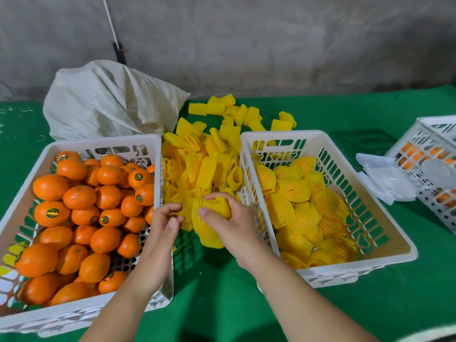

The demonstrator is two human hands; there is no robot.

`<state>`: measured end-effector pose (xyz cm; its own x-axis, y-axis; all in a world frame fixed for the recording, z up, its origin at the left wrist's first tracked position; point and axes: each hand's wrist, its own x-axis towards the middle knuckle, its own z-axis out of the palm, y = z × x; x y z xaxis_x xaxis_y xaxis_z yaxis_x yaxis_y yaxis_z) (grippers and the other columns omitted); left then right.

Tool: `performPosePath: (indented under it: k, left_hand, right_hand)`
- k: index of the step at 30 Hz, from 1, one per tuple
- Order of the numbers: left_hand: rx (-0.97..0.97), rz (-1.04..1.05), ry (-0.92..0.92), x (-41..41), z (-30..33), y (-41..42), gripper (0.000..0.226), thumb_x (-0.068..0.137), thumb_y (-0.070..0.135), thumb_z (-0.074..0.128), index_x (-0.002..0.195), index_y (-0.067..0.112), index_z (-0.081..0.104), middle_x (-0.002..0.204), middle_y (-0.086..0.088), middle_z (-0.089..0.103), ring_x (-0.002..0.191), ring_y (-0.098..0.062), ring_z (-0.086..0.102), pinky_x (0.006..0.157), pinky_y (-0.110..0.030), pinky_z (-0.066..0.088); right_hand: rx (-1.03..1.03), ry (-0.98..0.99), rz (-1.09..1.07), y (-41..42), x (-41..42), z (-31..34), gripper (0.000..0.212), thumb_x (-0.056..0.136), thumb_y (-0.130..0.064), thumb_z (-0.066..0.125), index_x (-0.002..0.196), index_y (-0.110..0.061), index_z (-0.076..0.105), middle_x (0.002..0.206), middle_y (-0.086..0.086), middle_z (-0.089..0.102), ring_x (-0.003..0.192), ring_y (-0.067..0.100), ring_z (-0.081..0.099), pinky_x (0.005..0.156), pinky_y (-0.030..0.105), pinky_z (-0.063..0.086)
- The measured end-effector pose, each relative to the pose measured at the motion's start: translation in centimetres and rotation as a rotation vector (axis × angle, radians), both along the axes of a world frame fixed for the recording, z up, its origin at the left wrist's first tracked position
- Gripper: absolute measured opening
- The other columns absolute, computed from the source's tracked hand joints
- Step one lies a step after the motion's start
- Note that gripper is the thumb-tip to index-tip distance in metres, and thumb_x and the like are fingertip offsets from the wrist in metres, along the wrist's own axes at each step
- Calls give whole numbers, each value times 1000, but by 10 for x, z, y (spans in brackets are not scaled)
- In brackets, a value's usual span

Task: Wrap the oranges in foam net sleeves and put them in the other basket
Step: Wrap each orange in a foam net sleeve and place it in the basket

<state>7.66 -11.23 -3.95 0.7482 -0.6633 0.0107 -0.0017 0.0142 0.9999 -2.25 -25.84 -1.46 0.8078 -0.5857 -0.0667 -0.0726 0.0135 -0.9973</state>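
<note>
A white basket (158,144) on the left holds several bare oranges (79,197). A second white basket (345,183) on the right holds several oranges wrapped in yellow foam net (293,190). Between the baskets lies a heap of loose yellow foam net sleeves (204,166). My right hand (229,220) grips a yellow sleeve (214,206) at the near end of the heap. My left hand (164,219) is just left of it, fingers curled toward the sleeve's edge; whether an orange is inside the sleeve is hidden.
A white woven sack (108,99) lies behind the left basket. More sleeves (246,114) are scattered at the back on the green cloth table (222,292). A third white basket (429,164) with oranges and white sheets (385,178) sits at the right edge.
</note>
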Motion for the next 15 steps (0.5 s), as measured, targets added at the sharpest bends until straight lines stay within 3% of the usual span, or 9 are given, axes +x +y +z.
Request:
performPosePath:
  k: [1,3,5,7,9,11,13,15]
  left_hand:
    - [-17,31,9,-2,-3,6,83,73,90,61,131,30,56,125,-6,62,122,-24,61,114,-52,42]
    - [-27,81,19,-4,-9,15,52,86,72,61,126,40,60,122,0,65,120,-16,63,111,-43,44]
    - [22,79,-38,-1,-9,12,36,92,60,62,123,41,62,123,6,66,117,-10,64,103,-33,46]
    - [59,18,-101,-3,-9,7,23,99,46,61,121,39,64,123,10,66,115,-8,63,96,-26,47]
    - [65,-24,-137,-5,-11,5,16,103,34,62,118,37,65,118,9,67,108,-9,64,89,-17,50]
    - [65,-23,-147,-6,-11,5,19,101,28,61,117,35,67,109,4,68,100,-15,64,82,-13,50]
    - [80,-16,-167,-5,-11,4,21,100,28,61,120,32,67,103,-2,67,96,-24,61,77,-16,49]
    - [91,-5,-174,-3,-13,4,22,101,30,61,122,31,66,101,-4,66,94,-29,59,74,-17,48]
  right_hand:
    - [20,-20,-72,-18,-1,5,35,71,-53,77,103,-42,73,106,-29,71,96,-10,66,79,25,52]
    - [4,-34,-229,-58,-5,14,24,73,-48,75,96,-43,75,102,-39,68,89,-22,60,73,23,46]
    - [-113,-10,-419,-98,-9,19,11,82,-39,71,90,-44,76,94,-32,70,80,-15,62,70,27,45]
    - [-273,69,-567,-136,-9,12,14,91,-37,69,104,-40,74,105,-18,70,95,1,64,86,33,48]
    - [-388,246,-553,-167,-8,0,50,94,-43,69,141,-31,57,141,-1,54,135,21,49,112,44,41]
    - [-432,448,-383,-188,-6,-13,80,94,-41,70,161,-31,27,167,4,22,153,28,25,121,47,31]
    - [-489,613,-181,-195,-4,-25,98,95,-23,71,163,-39,3,171,3,-11,155,34,21,112,43,40]
    - [-607,712,-146,-201,-2,-34,103,94,-8,66,161,-45,-3,169,4,-9,142,43,40,94,43,53]
